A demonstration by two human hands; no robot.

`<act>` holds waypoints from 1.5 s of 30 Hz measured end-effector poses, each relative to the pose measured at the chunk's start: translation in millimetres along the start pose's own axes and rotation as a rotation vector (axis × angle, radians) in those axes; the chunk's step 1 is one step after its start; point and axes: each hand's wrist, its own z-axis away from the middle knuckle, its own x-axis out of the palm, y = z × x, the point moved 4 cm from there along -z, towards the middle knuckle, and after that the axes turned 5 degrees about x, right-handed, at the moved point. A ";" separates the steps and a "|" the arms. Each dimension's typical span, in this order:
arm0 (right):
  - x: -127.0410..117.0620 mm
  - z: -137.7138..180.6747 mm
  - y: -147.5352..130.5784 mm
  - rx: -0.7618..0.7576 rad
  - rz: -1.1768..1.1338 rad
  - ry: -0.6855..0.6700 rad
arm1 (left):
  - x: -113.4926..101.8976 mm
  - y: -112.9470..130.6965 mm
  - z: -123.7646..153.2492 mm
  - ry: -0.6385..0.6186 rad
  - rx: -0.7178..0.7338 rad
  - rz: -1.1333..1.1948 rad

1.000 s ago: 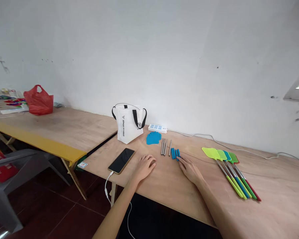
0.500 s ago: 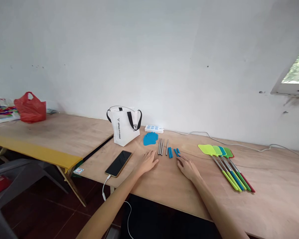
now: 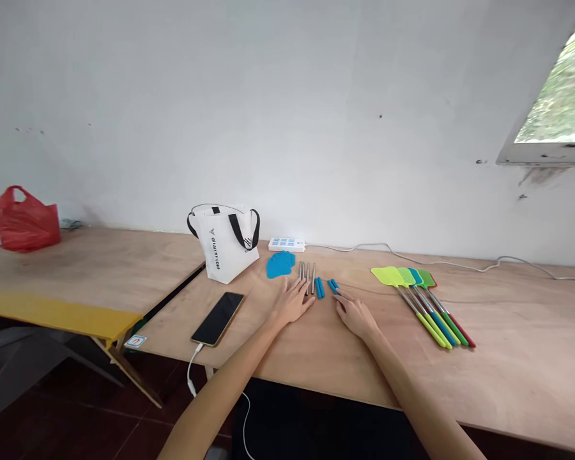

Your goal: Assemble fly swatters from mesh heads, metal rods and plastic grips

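1. Wall (image 3: 287, 128): I see, through the head camera, a pale grey-white surface with scattered small dark marks (image 3: 380, 116).
2. Window (image 3: 563, 102): at upper right I view bright daylight and blurred greenery; staining (image 3: 546, 176) lies below.
3. Near table (image 3: 522, 332) and left table (image 3: 110, 262): wooden tops, the latter yellow-edged.
4. Floor (image 3: 138, 415): I distinguish dark red tiles, near a grey chair (image 3: 33, 364).

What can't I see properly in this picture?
All in the head view:
Lower ends of some metal rods: behind the left hand.
Inside the white bag: hidden by its sides.
Rest of the window: cut off by the right edge.
Print on the power strip: too small.
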 end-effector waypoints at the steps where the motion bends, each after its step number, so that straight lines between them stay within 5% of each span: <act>1: 0.1 -0.2 0.2 -0.002 0.001 0.000 | 0.2 0.2 -0.6 0.009 0.010 -0.004; 29: 1.4 0.2 0.0 0.002 0.045 -0.014 | 8.1 54.8 -13.1 -0.019 0.157 -0.228; 45: -0.8 39.5 -5.1 0.067 0.040 0.023 | -1.4 157.9 125.3 0.004 0.104 0.103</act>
